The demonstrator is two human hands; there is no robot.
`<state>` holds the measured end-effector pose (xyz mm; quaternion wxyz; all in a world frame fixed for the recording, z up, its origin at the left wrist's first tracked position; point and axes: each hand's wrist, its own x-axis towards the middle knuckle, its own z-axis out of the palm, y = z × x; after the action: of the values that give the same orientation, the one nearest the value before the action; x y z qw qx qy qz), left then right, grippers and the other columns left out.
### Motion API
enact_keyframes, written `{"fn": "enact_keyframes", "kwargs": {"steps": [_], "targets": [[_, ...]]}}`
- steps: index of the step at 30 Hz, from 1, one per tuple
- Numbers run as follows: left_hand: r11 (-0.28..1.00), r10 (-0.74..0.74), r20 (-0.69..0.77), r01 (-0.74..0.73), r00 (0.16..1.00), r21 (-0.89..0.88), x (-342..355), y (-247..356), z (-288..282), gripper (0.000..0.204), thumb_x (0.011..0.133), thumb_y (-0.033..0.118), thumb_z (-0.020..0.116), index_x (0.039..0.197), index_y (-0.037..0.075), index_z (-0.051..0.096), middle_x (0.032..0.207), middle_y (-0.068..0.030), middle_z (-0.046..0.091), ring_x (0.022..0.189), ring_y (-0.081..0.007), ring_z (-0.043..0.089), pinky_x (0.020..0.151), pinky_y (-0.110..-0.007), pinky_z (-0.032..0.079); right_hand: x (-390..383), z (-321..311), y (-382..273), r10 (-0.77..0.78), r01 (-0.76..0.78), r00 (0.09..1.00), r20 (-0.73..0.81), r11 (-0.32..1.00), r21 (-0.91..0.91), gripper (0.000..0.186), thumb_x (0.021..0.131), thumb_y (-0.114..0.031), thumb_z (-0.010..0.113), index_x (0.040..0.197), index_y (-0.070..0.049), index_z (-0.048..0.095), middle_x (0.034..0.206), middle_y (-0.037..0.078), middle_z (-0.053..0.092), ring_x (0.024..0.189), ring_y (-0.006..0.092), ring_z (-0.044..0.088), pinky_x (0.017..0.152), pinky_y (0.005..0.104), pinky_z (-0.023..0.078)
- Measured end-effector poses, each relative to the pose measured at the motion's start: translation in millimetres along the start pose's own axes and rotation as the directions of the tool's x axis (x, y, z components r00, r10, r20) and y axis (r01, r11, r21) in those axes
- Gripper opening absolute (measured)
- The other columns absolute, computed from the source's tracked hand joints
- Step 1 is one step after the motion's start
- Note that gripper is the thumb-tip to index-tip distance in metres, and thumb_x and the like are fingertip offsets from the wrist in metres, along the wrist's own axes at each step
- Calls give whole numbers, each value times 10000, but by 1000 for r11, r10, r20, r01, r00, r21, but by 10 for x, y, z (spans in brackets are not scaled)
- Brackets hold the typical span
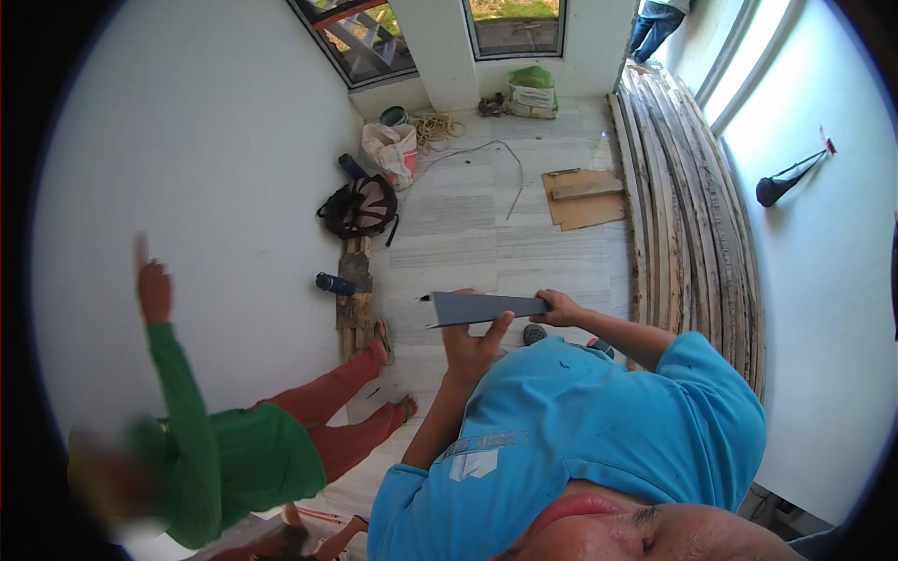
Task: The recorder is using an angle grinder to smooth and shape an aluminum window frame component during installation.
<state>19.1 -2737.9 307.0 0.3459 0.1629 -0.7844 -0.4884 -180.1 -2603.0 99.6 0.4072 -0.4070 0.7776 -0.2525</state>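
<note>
A smooth grey channel-shaped strip (488, 308) is held across the front of my chest, its wider end toward the left. My left hand (473, 350) grips it from below near the wider end, thumb against its near edge and fingers partly hidden behind it. At the narrower end, my right hand (561, 309) is closed on the strip. Both hands hold it above the tiled floor (440, 252). What the strip is made of I cannot tell.
Long wooden planks (687, 187) lie along the right wall. At left, a person in green (253, 458) points toward the wall. A backpack (360, 208), a dark bottle (335, 283) and a white sack (391, 150) stand nearby. Cardboard (585, 210) lies ahead; another person (657, 28) stands far right.
</note>
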Motion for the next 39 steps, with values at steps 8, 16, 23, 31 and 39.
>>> {"fn": "enact_keyframes", "kwargs": {"steps": [8, 16, 23, 31, 39], "targets": [[977, -106, -255, 52, 961, -209, 1606, -823, -127, 407, 804, 82, 833, 1096, 16, 558, 1002, -73, 600, 885, -167, 593, 809, -308, 486, 1986, -748, -98, -187, 182, 976, -115, 982, -54, 448, 737, -331, 798, 1051, -74, 607, 1057, 207, 592, 1002, 408, 602, 863, 471, 510], [925, -190, -316, 62, 930, -375, 3368, -1701, -296, 477, 775, -59, 809, 1139, 32, 514, 1007, -67, 624, 919, -157, 626, 842, -304, 510, 3395, -1294, -306, -61, 56, 994, -93, 997, -47, 492, 717, -349, 810, 1055, -51, 612, 1048, 231, 602, 1000, 406, 604, 871, 475, 509], [987, -60, -44, 52, 997, -154, 5023, -2084, -367, 291, 803, 60, 822, 1007, 1, 622, 928, -90, 665, 838, -179, 656, 766, -321, 523, 4566, -2219, -649, 9, -11, 987, -161, 1000, -7, 478, 722, -364, 801, 1006, -22, 623, 994, 237, 625, 972, 409, 610, 863, 469, 507], [994, -89, 31, 86, 996, 74, 6322, -2918, -182, 283, 805, 155, 836, 953, -6, 656, 896, -103, 684, 834, -204, 683, 758, -334, 523, 6079, -2891, -687, -117, 127, 987, -108, 987, 99, 537, 703, -363, 816, 1054, -1, 632, 1038, 250, 666, 996, 397, 643, 845, 470, 508], [991, -133, -421, 123, 897, -52, 7900, -3830, -247, 448, 812, 136, 826, 1139, -16, 560, 990, -93, 652, 840, -168, 680, 749, -300, 547, 7916, -3946, -1233, -279, 320, 919, 277, 940, -115, 538, 746, -458, 775, 1058, -44, 630, 954, 193, 693, 927, 370, 673, 824, 448, 516]]}}
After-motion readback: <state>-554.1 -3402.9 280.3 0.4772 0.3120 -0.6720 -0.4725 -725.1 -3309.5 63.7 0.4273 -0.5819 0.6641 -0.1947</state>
